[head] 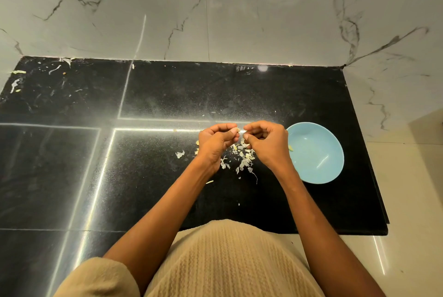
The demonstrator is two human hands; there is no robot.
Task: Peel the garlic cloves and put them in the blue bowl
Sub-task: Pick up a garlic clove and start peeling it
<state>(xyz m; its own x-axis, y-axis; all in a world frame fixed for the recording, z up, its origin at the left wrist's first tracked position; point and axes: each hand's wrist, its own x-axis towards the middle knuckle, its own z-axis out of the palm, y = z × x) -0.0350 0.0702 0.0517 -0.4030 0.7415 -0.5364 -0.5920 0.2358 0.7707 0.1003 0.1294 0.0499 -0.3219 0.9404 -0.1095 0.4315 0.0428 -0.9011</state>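
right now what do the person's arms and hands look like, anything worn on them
Both forearms are bare down to the hands. The left hand and right hand show no gloves, and no rings, watch or bracelet are visible. A beige sleeve covers the left upper arm to about the elbow, matching the ribbed beige knit top. The right sleeve is out of view.

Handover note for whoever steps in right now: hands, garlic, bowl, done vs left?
Left hand: pinching a garlic clove at its fingertips.
Right hand: fingertips meeting the left's at the clove; whether its grip is on the clove or its skin is unclear.
Blue bowl: right of the hands, one peeled clove showing inside.
Peel scraps: on the black counter under the hands.
Left: finish this clove and drop it in the bowl. More cloves may lie among the scraps; unclear.
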